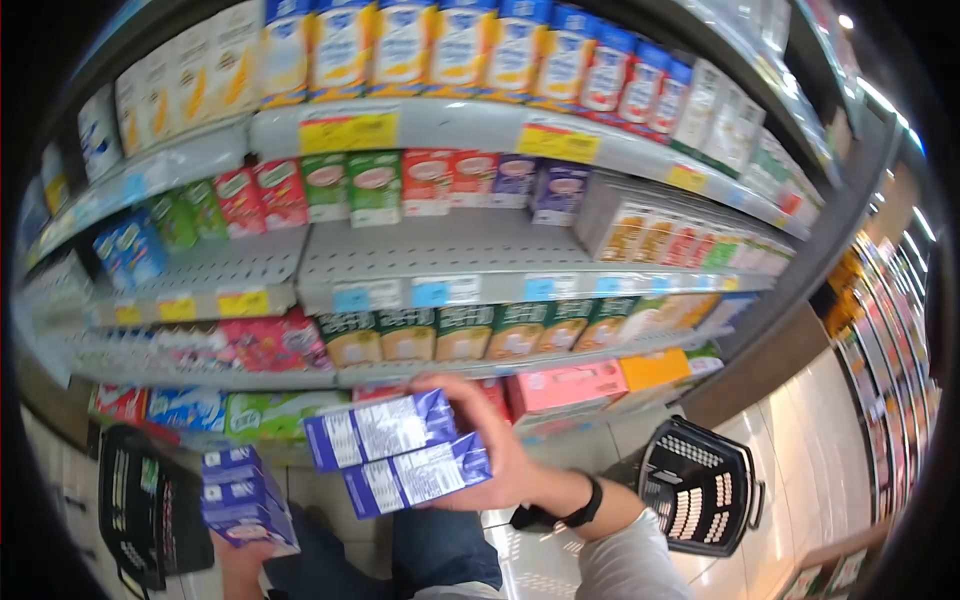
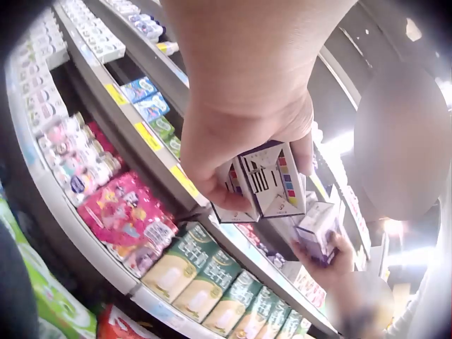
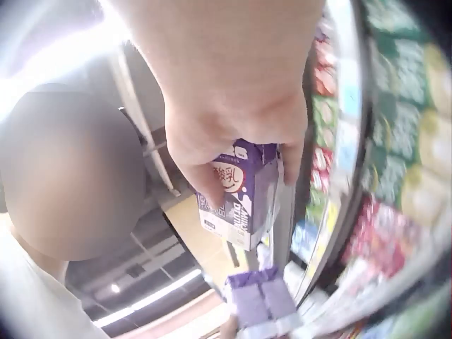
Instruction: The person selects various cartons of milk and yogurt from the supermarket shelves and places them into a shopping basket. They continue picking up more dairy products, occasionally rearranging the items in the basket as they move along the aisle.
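Note:
Two purple cartons (image 1: 400,450), side by side, are gripped by the right hand (image 1: 490,450) in front of the lower shelves; its fingers curl round their far side. The right wrist view shows that hand (image 3: 236,134) pinching a purple carton (image 3: 240,194) between thumb and fingers. Lower left, the left hand (image 1: 245,565) holds another pair of purple cartons (image 1: 245,500) from below. In the left wrist view the left hand (image 2: 247,141) pinches two cartons (image 2: 272,183) whose ends face the camera, with the right hand's carton (image 2: 318,229) beyond, apart from them.
Shelves (image 1: 400,255) of drink cartons run across the front, with two purple packs (image 1: 560,190) on the middle one. A black basket (image 1: 700,485) stands on the floor at right, another dark basket (image 1: 150,500) at left. Boxes such as a pink one (image 1: 565,390) line the bottom shelf.

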{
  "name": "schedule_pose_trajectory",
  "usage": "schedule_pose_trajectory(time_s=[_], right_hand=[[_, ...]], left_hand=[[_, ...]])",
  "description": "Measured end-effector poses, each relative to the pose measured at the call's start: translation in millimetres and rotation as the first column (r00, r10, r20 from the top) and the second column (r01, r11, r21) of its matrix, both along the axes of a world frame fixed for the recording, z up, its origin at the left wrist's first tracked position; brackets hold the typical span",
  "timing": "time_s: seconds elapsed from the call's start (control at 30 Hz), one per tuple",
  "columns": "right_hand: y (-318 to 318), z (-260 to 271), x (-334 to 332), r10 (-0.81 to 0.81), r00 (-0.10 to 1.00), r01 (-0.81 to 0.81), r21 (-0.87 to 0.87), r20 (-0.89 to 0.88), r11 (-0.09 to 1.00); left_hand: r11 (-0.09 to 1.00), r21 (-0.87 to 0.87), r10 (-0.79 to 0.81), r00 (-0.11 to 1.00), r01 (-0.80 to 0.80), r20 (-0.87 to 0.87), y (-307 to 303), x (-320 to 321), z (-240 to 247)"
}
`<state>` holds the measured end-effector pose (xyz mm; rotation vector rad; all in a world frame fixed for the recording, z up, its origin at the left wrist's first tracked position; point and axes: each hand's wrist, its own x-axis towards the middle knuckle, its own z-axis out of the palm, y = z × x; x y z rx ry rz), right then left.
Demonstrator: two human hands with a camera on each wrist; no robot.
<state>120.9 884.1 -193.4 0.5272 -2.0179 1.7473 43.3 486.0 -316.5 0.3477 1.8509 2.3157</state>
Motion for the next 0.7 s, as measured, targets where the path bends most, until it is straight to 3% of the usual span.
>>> schedule_pose_trajectory(time_s=[0.07, 0.1, 0.13, 0.17, 0.27, 0.33, 0.37, 0.43, 0.5, 0.53, 0.57, 0.63, 0.7], right_hand=[[-28, -36, -4, 0.276, 0.922, -0.206, -0.260, 0.271, 0.943], [-44, -63, -5, 0.324, 0.906, -0.248, -0.278, 0.274, 0.928], [-59, -92, -9, 0.525, 0.785, -0.236, -0.623, 0.329, 0.745], [-74, -115, -15, 0.715, 0.632, -0.125, -0.871, 0.299, 0.476], [-98, -159, -24, 0.824, 0.520, -0.088, -0.946, 0.224, 0.313], [-110, -189, -31, 0.858, 0.480, -0.083, -0.965, 0.180, 0.249], [-117, -192, -39, 0.883, 0.427, -0.055, -0.969, 0.197, 0.242], [-141, -213, -54, 0.862, 0.475, -0.045, -0.974, 0.175, 0.222], [-186, -203, -70, 0.711, 0.602, 0.041, -0.903, 0.365, 0.429], [-200, -219, -81, 0.715, 0.618, -0.040, -0.896, 0.326, 0.442], [-214, -232, -87, 0.728, 0.610, -0.009, -0.915, 0.314, 0.403], [-243, -262, -106, 0.742, 0.597, 0.020, -0.930, 0.305, 0.366], [-272, -282, -119, 0.716, 0.575, 0.008, -0.878, 0.396, 0.479]], left_hand=[[0.911, 0.298, 0.168, 0.915, -0.286, 0.366, -67, -9, -43], [0.939, 0.216, 0.218, 0.949, -0.267, 0.229, -69, 2, -21], [0.959, 0.129, 0.244, 0.967, -0.252, 0.080, -62, 0, 9], [0.949, 0.145, 0.271, 0.960, -0.279, 0.071, -68, -6, 22], [0.929, 0.127, 0.328, 0.933, -0.347, 0.148, -109, -25, 42], [0.917, 0.012, 0.393, 0.907, -0.399, 0.154, -152, -39, 41], [0.901, -0.016, 0.432, 0.891, -0.434, 0.139, -176, -48, 39], [0.877, -0.106, 0.478, 0.872, -0.468, 0.106, -238, -68, 36], [0.856, -0.191, 0.504, 0.859, -0.481, 0.091, -308, -90, 35], [0.840, -0.219, 0.525, 0.846, -0.497, 0.091, -342, -102, 35], [0.834, -0.249, 0.525, 0.847, -0.492, 0.086, -376, -116, 33], [0.826, -0.370, 0.512, 0.841, -0.425, 0.176, -450, -149, 12], [0.837, -0.451, 0.458, 0.847, -0.310, 0.269, -513, -185, -20]])
